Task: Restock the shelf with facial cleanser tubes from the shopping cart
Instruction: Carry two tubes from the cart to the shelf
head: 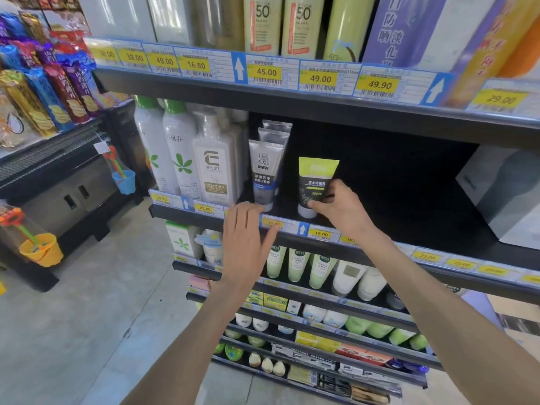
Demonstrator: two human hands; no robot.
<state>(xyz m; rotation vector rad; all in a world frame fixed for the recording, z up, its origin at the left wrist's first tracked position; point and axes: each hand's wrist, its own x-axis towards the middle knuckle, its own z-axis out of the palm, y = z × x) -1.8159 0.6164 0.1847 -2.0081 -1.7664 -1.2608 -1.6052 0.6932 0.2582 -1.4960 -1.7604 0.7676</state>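
Black facial cleanser tube [314, 185] with a lime-green crimped top band and a white cap, standing cap-down and upright near the front edge of the dark middle shelf [394, 200]; white lettering and "MEN" on its black body. Pinched low on its body by the right hand [340, 210], thumb at the front near the cap, fingers curled round the right side. Just beside it to the left, apart from it, a row of grey tubes [266, 173] marked "MEN", also cap-down, lined one behind another. Left hand [245, 244] spread flat with straight fingers, holding nothing, fingertips at the shelf's front edge below the grey tubes, thumb over a yellow price tag [271, 223]. Further left on the same shelf, a white pump bottle [214, 171] labelled "VITAMIN E" and white spray bottles [166, 150] with green leaf marks. At the shelf's far right, a pale grey box [505, 194]. Above, sunscreen tubes [263, 23] marked "50" over tags reading 45.00 and 49.00. Below, pale green tubes [298, 264] on a lower shelf.
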